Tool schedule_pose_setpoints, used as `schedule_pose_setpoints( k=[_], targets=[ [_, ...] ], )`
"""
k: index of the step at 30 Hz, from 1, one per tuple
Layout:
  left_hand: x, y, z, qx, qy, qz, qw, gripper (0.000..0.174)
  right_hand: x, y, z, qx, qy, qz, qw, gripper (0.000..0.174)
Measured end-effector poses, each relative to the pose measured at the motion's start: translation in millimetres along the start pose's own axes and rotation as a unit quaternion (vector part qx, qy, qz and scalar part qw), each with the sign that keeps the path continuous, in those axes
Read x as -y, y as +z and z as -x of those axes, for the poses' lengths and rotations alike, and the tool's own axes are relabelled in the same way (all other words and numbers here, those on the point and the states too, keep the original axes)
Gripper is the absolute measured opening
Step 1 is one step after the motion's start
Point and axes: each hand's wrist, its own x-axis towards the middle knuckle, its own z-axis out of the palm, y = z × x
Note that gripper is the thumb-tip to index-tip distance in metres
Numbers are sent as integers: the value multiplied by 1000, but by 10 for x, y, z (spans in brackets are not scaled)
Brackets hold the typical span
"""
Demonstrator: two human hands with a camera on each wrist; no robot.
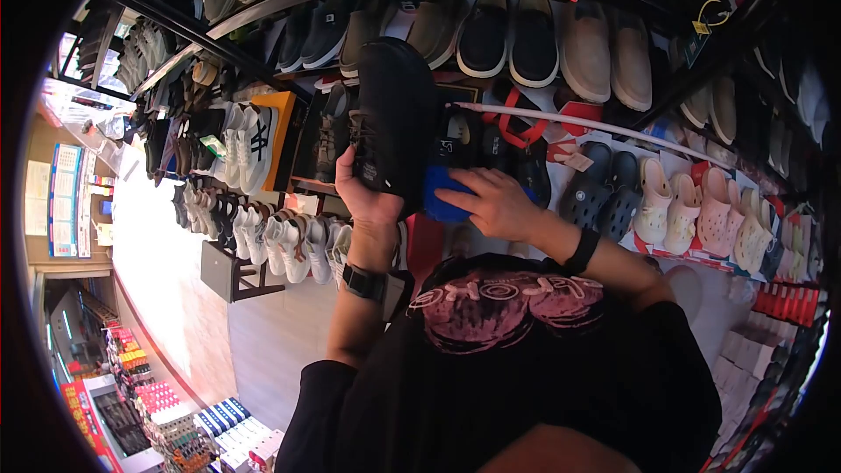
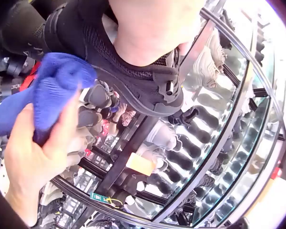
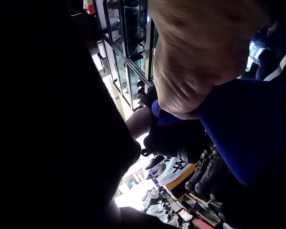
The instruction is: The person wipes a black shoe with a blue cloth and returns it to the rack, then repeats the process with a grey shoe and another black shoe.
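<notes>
A black lace-up shoe is held up in front of the chest by the left hand, its toe pointing away. In the left wrist view the left hand grips the shoe at its opening, some fingers hidden. The right hand holds a bunched blue cloth beside the shoe's heel end. Cloth rises between the fingers of the right hand, close to the shoe's side. In the right wrist view the cloth hangs below the right hand.
Shelves of shoes stand ahead, with slip-ons above and pale clogs to the right. A pale rod crosses in front of them. White sneakers line a low row at left. Stacked boxes are at lower left.
</notes>
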Motion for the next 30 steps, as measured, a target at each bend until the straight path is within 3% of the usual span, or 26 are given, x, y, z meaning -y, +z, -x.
schedule_pose_setpoints(
  k=[3, 4, 6, 7, 9, 11, 12, 13, 15, 16, 17, 19, 20, 24, 27, 29, 30],
  targets=[
    [-29, 44, 23, -29, 25, -35, 999, 45, -87, 52, 162, 167, 3, -48, 985, 52],
    [-35, 65, 36, -30, 24, -43, 998, 43, -118, 37, 209, 168, 0, -47, 985, 52],
    [-51, 74, 55, -30, 30, -47, 998, 42, -182, -17, 259, 219, 116, -219, 944, 53],
    [-41, 68, 72, -12, 27, -78, 997, 42, -230, -99, 251, 224, 109, -217, 944, 53],
    [-5, 55, 111, 3, 34, -105, 994, 41, -300, -341, 150, 124, 160, -317, 927, 55],
    [96, 54, 134, -15, 86, -333, 939, 26, -279, -635, -63, 71, 212, -384, 896, 57],
    [170, 67, 224, 11, 194, -547, 814, 18, -220, -768, -216, 40, 196, -377, 904, 55],
    [262, 113, 211, -24, 131, -538, 833, 17, -132, -908, -394, 26, 166, -326, 931, 57],
    [357, -44, 196, 39, 71, -658, 749, 22, 3, -895, -682, -73, 54, -186, 978, 56],
    [454, -132, 182, 74, 92, -679, 724, 21, 39, -815, -808, -90, 2, -84, 992, 53],
    [469, -196, 171, 120, 85, -746, 649, 25, 94, -727, -914, -105, -49, 18, 993, 50],
    [575, -209, 206, 185, 118, -752, 622, 33, 255, -578, -1063, -79, -151, 84, 982, 37],
    [632, -294, 167, 247, 194, -737, 599, 39, 292, -415, -1110, -54, -175, 70, 981, 37],
    [617, -200, 311, 292, 182, -738, 580, 42, 326, -210, -1125, 22, -180, 129, 975, 35],
    [493, -85, 397, 224, 120, -748, 614, 31, 156, -384, -1043, 56, -116, 85, 988, 40],
    [365, -17, 433, 64, -93, -810, 576, 19, 11, -561, -927, 80, -80, 121, 986, 44],
    [322, -1, 472, 68, -32, -791, 607, 17, -51, -645, -857, 112, -52, 139, 983, 45]
  ],
)
